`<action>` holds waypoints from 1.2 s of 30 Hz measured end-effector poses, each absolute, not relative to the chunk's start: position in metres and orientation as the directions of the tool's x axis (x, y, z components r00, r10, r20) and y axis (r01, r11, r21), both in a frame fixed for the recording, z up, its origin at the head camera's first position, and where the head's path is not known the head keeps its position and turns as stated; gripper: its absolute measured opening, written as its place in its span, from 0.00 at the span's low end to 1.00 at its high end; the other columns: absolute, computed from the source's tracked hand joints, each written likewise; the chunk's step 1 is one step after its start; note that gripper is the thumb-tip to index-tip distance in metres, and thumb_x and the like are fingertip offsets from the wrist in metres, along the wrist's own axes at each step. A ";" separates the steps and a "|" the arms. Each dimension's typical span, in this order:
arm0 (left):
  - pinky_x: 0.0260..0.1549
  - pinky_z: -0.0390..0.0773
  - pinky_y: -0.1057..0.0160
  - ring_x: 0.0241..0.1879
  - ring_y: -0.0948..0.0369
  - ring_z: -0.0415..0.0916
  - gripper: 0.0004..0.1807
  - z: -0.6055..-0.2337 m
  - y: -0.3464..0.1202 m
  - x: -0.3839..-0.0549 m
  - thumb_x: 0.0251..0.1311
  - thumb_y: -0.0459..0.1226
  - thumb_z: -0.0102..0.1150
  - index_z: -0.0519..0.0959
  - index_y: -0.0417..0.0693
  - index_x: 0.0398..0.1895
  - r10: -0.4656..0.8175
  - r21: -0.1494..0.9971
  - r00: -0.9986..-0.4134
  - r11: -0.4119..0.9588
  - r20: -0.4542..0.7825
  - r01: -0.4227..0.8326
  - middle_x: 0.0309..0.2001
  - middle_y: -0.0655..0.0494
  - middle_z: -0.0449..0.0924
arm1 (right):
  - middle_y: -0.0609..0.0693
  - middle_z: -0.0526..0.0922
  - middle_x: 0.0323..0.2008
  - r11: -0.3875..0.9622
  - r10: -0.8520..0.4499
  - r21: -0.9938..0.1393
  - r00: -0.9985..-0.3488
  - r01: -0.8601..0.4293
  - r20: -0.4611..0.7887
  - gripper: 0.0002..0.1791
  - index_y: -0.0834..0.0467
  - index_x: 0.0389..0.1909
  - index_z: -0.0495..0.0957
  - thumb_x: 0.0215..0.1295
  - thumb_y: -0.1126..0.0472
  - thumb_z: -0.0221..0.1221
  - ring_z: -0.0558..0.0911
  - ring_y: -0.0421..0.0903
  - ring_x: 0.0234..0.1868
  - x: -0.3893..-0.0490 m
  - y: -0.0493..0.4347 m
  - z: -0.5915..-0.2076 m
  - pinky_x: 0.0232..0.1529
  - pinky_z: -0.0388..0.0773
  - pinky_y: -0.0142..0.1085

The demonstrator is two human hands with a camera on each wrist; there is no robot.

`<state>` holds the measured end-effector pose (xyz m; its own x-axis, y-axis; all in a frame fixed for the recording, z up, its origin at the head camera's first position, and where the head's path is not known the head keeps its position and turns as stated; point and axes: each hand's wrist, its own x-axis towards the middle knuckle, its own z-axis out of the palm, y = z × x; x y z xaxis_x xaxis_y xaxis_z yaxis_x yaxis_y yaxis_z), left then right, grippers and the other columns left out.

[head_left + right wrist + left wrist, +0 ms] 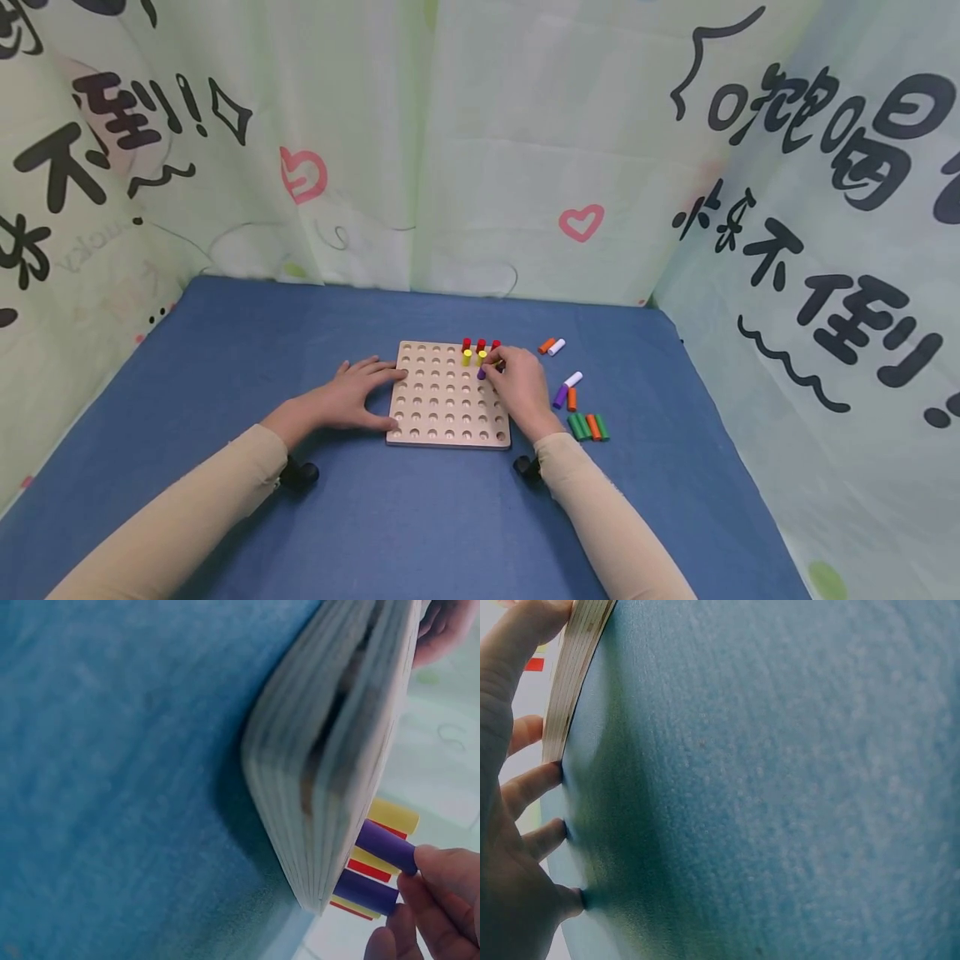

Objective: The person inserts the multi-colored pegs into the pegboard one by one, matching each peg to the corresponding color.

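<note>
A wooden pegboard [450, 406] with rows of round holes lies flat in front of me. My left hand [347, 397] has its fingers spread, thumb and index finger touching the board's left edge. Over the board's upper right, my right hand [523, 387] pinches a purple peg [385, 846] between thumb and finger; its lower end is at the board's surface. A second purple peg [366, 892] stands beside it, near the fingertips. Behind them rise yellow pegs [467, 358] and a back row of red pegs [467, 343], partly covered by the right hand in the head view.
Right of the board lie loose pegs: an orange peg [547, 345] beside a white peg [557, 347], a purple peg [560, 396] touching another white one, and a row of green pegs [576, 427] with an orange one. Blue cloth [420, 517] covers the table; printed curtains [495, 167] surround it.
</note>
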<state>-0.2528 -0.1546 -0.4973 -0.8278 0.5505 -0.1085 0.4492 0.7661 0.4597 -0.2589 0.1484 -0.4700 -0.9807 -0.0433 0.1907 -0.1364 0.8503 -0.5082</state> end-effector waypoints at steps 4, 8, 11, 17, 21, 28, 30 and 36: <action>0.70 0.43 0.22 0.80 0.37 0.48 0.50 -0.496 -0.154 -0.252 0.57 0.65 0.68 0.65 0.56 0.79 0.554 0.460 -0.825 0.765 -0.112 0.451 0.79 0.44 0.60 | 0.48 0.85 0.36 0.860 -0.059 -0.491 -0.983 -0.139 0.175 0.03 0.52 0.38 0.89 0.68 0.57 0.69 0.77 0.48 0.39 -0.257 0.148 -0.471 0.39 0.77 0.40; 0.70 0.43 0.22 0.80 0.36 0.48 0.49 -0.494 -0.153 -0.252 0.57 0.64 0.68 0.66 0.55 0.79 0.560 0.465 -0.822 0.757 -0.101 0.459 0.79 0.43 0.61 | 0.48 0.85 0.37 0.859 -0.060 -0.492 -0.982 -0.142 0.178 0.03 0.52 0.37 0.89 0.69 0.57 0.68 0.77 0.48 0.40 -0.256 0.149 -0.471 0.40 0.76 0.41; 0.70 0.43 0.22 0.80 0.36 0.48 0.49 -0.493 -0.153 -0.251 0.58 0.63 0.69 0.66 0.55 0.79 0.560 0.470 -0.822 0.755 -0.101 0.457 0.79 0.42 0.61 | 0.49 0.86 0.38 0.854 -0.055 -0.501 -0.981 -0.143 0.187 0.04 0.52 0.38 0.89 0.70 0.58 0.67 0.78 0.48 0.40 -0.255 0.150 -0.470 0.40 0.77 0.42; 0.69 0.43 0.21 0.80 0.35 0.48 0.49 -0.493 -0.153 -0.251 0.57 0.63 0.69 0.66 0.55 0.79 0.559 0.470 -0.823 0.756 -0.101 0.456 0.78 0.42 0.61 | 0.49 0.87 0.40 0.852 -0.054 -0.501 -0.978 -0.150 0.201 0.04 0.53 0.40 0.88 0.70 0.59 0.67 0.81 0.48 0.43 -0.254 0.155 -0.469 0.46 0.81 0.44; 0.70 0.43 0.22 0.80 0.36 0.47 0.49 -0.494 -0.153 -0.252 0.57 0.64 0.68 0.65 0.56 0.79 0.557 0.466 -0.824 0.761 -0.109 0.452 0.79 0.43 0.61 | 0.50 0.88 0.40 0.851 -0.048 -0.504 -0.978 -0.147 0.204 0.04 0.54 0.40 0.87 0.69 0.58 0.68 0.82 0.48 0.42 -0.252 0.160 -0.469 0.46 0.82 0.44; 0.70 0.44 0.22 0.80 0.35 0.48 0.49 -0.493 -0.153 -0.252 0.57 0.64 0.69 0.66 0.54 0.78 0.557 0.468 -0.825 0.756 -0.094 0.457 0.78 0.42 0.61 | 0.51 0.88 0.41 0.866 -0.037 -0.476 -0.968 -0.156 0.250 0.03 0.54 0.40 0.88 0.69 0.60 0.68 0.84 0.50 0.45 -0.248 0.178 -0.473 0.48 0.83 0.46; 0.70 0.43 0.22 0.80 0.36 0.47 0.49 -0.493 -0.153 -0.252 0.57 0.63 0.69 0.66 0.55 0.78 0.555 0.472 -0.826 0.757 -0.101 0.452 0.79 0.43 0.61 | 0.52 0.88 0.41 0.871 -0.028 -0.470 -0.970 -0.143 0.243 0.04 0.55 0.40 0.88 0.68 0.60 0.68 0.84 0.50 0.44 -0.247 0.185 -0.474 0.48 0.83 0.46; 0.71 0.42 0.23 0.81 0.36 0.46 0.49 -0.494 -0.153 -0.252 0.57 0.64 0.69 0.65 0.56 0.79 0.557 0.475 -0.824 0.756 -0.106 0.450 0.79 0.43 0.60 | 0.53 0.88 0.42 0.893 0.003 -0.443 -0.982 -0.082 0.187 0.05 0.56 0.41 0.87 0.69 0.61 0.67 0.84 0.51 0.45 -0.242 0.209 -0.474 0.49 0.83 0.48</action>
